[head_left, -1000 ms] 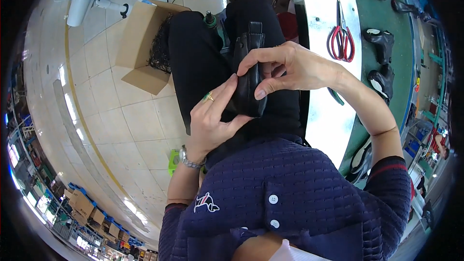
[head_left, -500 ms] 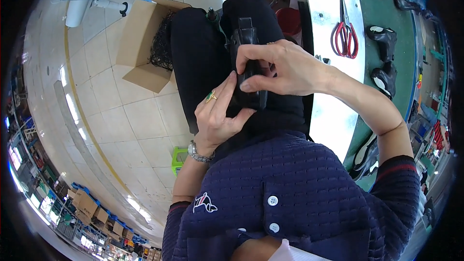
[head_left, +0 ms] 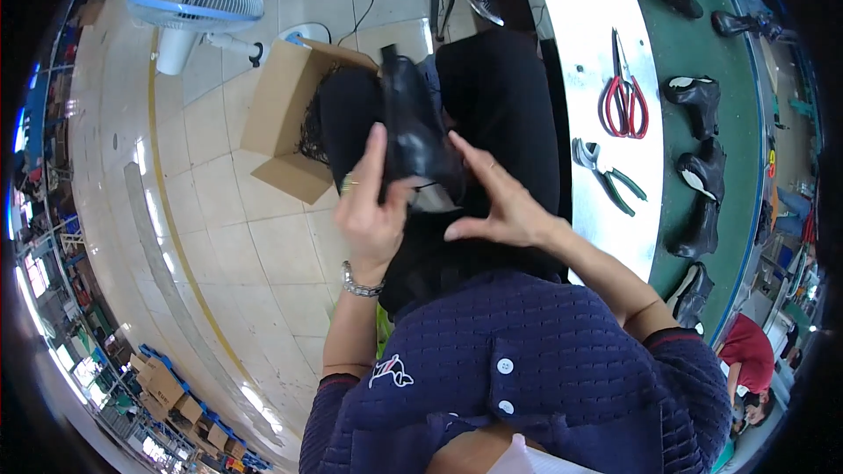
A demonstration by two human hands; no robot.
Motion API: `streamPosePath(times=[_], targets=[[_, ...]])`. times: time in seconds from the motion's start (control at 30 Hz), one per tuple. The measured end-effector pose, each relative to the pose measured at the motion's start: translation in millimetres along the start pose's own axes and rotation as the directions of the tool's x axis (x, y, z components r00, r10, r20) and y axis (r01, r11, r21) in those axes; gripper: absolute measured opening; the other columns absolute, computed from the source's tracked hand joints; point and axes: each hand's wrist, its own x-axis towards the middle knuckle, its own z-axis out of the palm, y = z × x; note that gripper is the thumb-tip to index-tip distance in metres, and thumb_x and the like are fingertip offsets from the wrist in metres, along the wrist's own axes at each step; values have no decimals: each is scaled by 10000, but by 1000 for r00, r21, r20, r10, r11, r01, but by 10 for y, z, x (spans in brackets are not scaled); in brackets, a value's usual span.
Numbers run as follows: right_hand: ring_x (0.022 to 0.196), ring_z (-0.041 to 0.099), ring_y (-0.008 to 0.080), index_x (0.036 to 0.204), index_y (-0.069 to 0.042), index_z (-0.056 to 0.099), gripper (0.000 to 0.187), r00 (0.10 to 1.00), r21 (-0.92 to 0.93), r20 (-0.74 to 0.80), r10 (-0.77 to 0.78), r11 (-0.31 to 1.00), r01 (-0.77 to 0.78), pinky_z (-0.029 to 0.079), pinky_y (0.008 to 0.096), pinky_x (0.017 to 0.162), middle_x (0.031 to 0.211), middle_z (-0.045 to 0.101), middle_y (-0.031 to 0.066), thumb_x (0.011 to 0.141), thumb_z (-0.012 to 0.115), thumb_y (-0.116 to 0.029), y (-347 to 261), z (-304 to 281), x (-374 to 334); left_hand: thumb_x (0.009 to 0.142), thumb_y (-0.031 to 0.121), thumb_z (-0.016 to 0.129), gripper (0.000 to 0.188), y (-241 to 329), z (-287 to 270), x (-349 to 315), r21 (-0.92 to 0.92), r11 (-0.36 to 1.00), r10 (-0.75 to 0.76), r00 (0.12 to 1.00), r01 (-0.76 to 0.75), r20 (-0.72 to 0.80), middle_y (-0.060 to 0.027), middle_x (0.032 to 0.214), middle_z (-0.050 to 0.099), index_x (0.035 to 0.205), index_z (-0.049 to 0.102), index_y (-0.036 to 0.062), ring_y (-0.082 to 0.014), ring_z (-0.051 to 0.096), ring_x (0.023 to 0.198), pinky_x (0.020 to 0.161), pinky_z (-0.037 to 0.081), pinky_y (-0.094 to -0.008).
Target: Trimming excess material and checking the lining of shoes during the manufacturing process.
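A shiny black ankle boot [head_left: 411,118] is between my hands above my lap, its pull tab pointing away from me. My left hand [head_left: 369,211] grips its left side near the closer end, index finger laid along the leather and thumb by a pale patch at the bottom. That hand is slightly blurred. On the boot's other side, my right hand [head_left: 509,211] rests its stretched fingertips against the leather, while its thumb stands apart.
Red-handled scissors [head_left: 625,110] and green-handled pliers [head_left: 610,177] lie on the metal bench [head_left: 606,254] at right. Several black boots [head_left: 698,105] stand beyond it on a green surface. An open cardboard box [head_left: 290,105] with black stringy material and a fan [head_left: 189,9] are at left.
The boot has turned in my hands and shifted left. My right hand has let go of its pinch and opened, moving nearer to me. The pliers have come into sight on the bench.
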Motion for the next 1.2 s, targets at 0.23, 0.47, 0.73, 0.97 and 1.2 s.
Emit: streamPosePath(times=[0.23,0.47,0.73,0.97,1.2], targets=[[975,652,373,1536,-92,82,1072,993,222,-72,97,972,-79,504,375,822,1309,525,268,781,796,-354,-346,191,65,920,147,650,306,27,-202,774,82,984,-153,985,160,-85,-160,717,626,1215,656,68,-89,494,537,520,419,-263],[884,638,249,1535,-72,86,1035,973,364,-12,230,907,-210,496,331,810,1271,550,222,820,737,-441,-189,33,220,944,308,599,317,-161,129,1223,70,948,-317,939,310,132,-167,569,512,1049,708,29,-180,493,486,515,413,-318],[1023,628,230,1362,-54,506,575,968,37,30,251,967,-252,488,357,908,1121,642,159,872,697,-288,-249,-460,114,947,254,586,289,-476,181,1122,48,931,-364,902,363,234,-125,873,674,1149,672,66,-199,628,788,721,486,-292],[1149,496,346,1371,-124,496,556,779,-660,-552,296,415,-626,440,459,953,1181,524,170,865,701,-225,495,-904,-1314,905,97,618,252,-485,203,902,-263,895,-352,932,361,81,-125,947,683,1151,649,53,-213,618,703,626,493,-283],[1006,587,220,1382,-2,448,425,588,62,-366,721,650,-758,448,378,896,1035,615,138,1008,462,-204,87,-996,-823,944,64,566,208,-445,172,863,-125,945,-289,952,301,105,-118,953,690,1137,642,49,-176,667,795,677,503,-280]])
